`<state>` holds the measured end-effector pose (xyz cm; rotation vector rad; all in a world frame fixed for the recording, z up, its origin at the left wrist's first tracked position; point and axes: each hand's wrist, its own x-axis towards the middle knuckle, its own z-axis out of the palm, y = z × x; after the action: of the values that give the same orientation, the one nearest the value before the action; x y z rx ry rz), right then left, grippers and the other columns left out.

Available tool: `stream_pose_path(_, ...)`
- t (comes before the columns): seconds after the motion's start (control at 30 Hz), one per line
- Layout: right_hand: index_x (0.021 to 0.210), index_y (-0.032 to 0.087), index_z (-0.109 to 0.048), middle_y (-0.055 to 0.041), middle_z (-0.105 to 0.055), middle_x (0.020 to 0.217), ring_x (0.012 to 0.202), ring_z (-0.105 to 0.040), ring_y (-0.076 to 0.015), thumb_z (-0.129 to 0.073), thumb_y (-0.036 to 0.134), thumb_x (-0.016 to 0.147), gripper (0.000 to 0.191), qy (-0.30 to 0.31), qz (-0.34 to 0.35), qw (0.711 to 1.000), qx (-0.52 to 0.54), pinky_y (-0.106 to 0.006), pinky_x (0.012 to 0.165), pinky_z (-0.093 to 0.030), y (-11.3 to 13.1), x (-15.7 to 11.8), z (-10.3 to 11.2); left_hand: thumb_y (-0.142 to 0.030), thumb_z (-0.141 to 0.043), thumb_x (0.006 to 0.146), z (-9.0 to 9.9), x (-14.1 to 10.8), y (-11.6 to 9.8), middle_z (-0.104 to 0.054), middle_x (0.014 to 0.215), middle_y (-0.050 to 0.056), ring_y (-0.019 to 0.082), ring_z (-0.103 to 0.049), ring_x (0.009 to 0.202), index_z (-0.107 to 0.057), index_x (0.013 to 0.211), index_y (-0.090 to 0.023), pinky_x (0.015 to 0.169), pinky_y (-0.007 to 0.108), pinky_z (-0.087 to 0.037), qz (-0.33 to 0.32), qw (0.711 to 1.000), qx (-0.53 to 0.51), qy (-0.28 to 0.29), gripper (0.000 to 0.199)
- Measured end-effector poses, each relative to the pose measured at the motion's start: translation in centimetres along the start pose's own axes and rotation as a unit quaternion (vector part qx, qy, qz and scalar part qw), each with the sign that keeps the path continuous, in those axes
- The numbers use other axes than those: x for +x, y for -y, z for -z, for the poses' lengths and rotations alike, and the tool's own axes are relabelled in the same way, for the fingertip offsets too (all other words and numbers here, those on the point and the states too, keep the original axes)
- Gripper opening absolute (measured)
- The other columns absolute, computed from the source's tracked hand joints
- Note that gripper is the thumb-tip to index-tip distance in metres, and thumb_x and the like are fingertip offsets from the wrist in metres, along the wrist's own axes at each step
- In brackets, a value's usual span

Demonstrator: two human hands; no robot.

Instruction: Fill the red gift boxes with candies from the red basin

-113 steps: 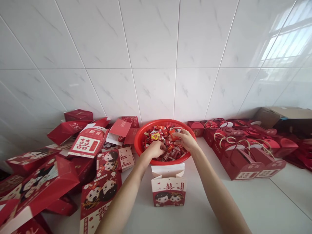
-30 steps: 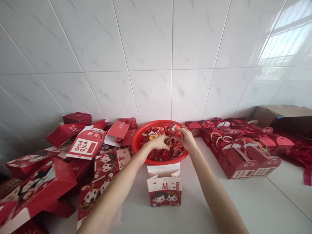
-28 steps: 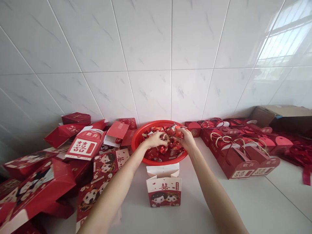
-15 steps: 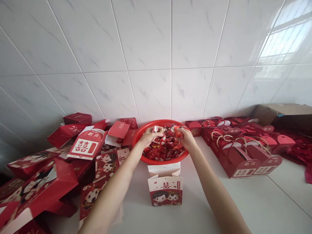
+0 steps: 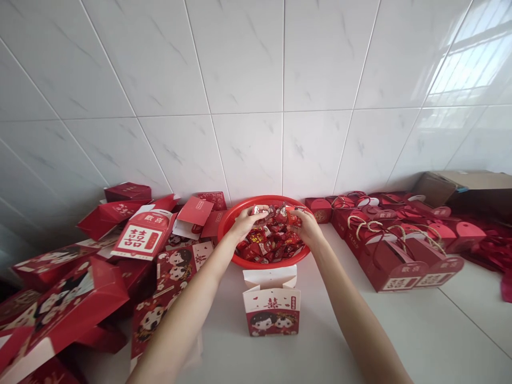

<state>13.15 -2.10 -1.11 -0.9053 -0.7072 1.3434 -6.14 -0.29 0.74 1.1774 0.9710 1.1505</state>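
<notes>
Red-wrapped candies [image 5: 272, 242] fill a red plastic basket [image 5: 248, 263] by the wall. Over its left side, my left hand [image 5: 247, 221] is closed with thumb and fingers around a wrapped candy. At the right side of the basket my right hand [image 5: 304, 226] is curled around red-wrapped candies, partly hidden by its own back. In front of the basket stands an upright red and white gift box [image 5: 272, 312], its top flaps raised, with two cartoon faces on the front.
Unfilled-looking red boxes [image 5: 138, 234] lie in a heap on the left. Rows of red boxes with rope handles [image 5: 394, 266] stand at right, near a brown cardboard box [image 5: 460, 184]. A white tiled wall [image 5: 256, 149] rises behind.
My left hand has shifted slightly at the basket, its fingers more drawn together on the candy. My right hand stays nearly where it was. The gift box has not moved.
</notes>
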Motion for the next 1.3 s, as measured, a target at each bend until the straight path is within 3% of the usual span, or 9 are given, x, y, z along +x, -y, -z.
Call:
stream_pose_path(0.13,0.074,0.021,-0.07,-0.0013,-0.066,0.083,0.086,-0.061,-0.0197,-0.083,0.03,0.05,0.029,-0.007,0.003,1.0,0.001,-0.025,0.052,-0.054,-0.1,0.0,0.0,-0.039,-0.09,0.054,0.1,0.0,0.0,-0.077,0.101,0.005,0.023,-0.071,0.095,-0.076,0.087,-0.021,0.079,0.032,-0.056,-0.014,1.0,0.019,-0.003,0.04)
stream_pose_path(0.3,0.073,0.021,-0.068,-0.0014,-0.066,0.082,0.087,-0.061,-0.0202,-0.084,0.03,0.049,0.03,-0.016,0.002,1.0,0.003,-0.025,0.053,-0.054,-0.1,0.0,0.0,-0.05,-0.08,0.065,0.2,-0.2,-0.3,-0.077,0.113,0.008,0.028,-0.065,0.115,-0.077,0.083,-0.02,0.09,0.034,-0.053,-0.024,0.997,0.07,-0.009,0.035)
stream_pose_path(0.57,0.073,0.022,-0.067,-0.0021,-0.068,0.085,0.09,-0.062,-0.0217,-0.083,0.03,0.05,0.029,-0.019,0.006,1.0,-0.001,-0.025,0.054,-0.054,-0.1,0.1,0.0,-0.033,-0.075,0.071,0.4,0.4,0.6,-0.08,0.09,0.005,0.028,-0.07,0.101,-0.079,0.071,-0.022,0.089,0.035,-0.051,-0.034,0.978,0.203,-0.043,0.012)
stream_pose_path(0.7,0.072,0.022,-0.067,-0.001,-0.066,0.084,0.091,-0.061,-0.0217,-0.082,0.03,0.05,0.028,-0.017,0.008,1.0,-0.003,-0.026,0.054,-0.054,0.1,-0.1,-0.1,-0.021,-0.072,0.069,0.4,0.5,1.0,-0.078,0.076,0.004,0.028,-0.071,0.088,-0.076,0.058,-0.023,0.083,0.035,-0.05,-0.074,0.929,0.362,-0.03,0.012)
stream_pose_path(0.8,0.07,0.022,-0.067,-0.0003,-0.064,0.081,0.087,-0.06,-0.0204,-0.082,0.029,0.048,0.028,-0.021,0.002,1.0,0.003,-0.026,0.053,-0.053,0.2,-0.3,-0.2,-0.017,-0.069,0.07,0.0,0.2,0.9,-0.078,0.075,0.004,0.027,-0.071,0.083,-0.076,0.059,-0.024,0.082,0.035,-0.049,-0.102,0.885,0.454,0.024,0.015)
stream_pose_path(0.97,0.068,0.021,-0.066,0.0004,-0.063,0.081,0.082,-0.06,-0.0188,-0.082,0.028,0.048,0.027,-0.026,0.004,1.0,0.012,-0.027,0.052,-0.053,0.3,-0.3,-0.3,-0.016,-0.072,0.064,-1.6,-1.0,0.7,-0.071,0.062,0.006,0.032,-0.069,0.087,-0.07,0.052,-0.024,0.093,0.041,-0.045,-0.108,0.762,0.627,0.118,0.015)
stream_pose_path(1.07,0.069,0.021,-0.066,-0.0001,-0.064,0.083,0.083,-0.06,-0.019,-0.081,0.029,0.048,0.027,-0.027,0.005,1.0,0.009,-0.026,0.052,-0.052,0.3,-0.3,-0.2,-0.016,-0.076,0.056,-2.2,-1.4,0.8,-0.072,0.07,0.009,0.037,-0.066,0.097,-0.069,0.054,-0.023,0.093,0.044,-0.045,-0.084,0.716,0.677,0.147,0.01)
stream_pose_path(1.17,0.068,0.022,-0.066,-0.0006,-0.064,0.084,0.085,-0.059,-0.0193,-0.081,0.029,0.047,0.027,-0.028,0.008,1.0,0.007,-0.026,0.052,-0.053,0.3,-0.3,-0.2,-0.011,-0.076,0.05,-2.1,-1.3,1.2,-0.075,0.094,0.012,0.039,-0.064,0.106,-0.073,0.068,-0.022,0.095,0.045,-0.046,-0.077,0.699,0.691,0.166,0.022)
stream_pose_path(1.3,0.069,0.022,-0.066,-0.001,-0.065,0.082,0.085,-0.06,-0.0197,-0.081,0.03,0.048,0.027,-0.021,0.009,1.0,0.002,-0.025,0.053,-0.052,0.3,-0.3,-0.2,-0.01,-0.077,0.051,-1.4,-1.0,1.5,-0.072,0.105,0.015,0.04,-0.063,0.108,-0.076,0.081,-0.02,0.093,0.043,-0.048,-0.072,0.718,0.682,0.121,0.032)
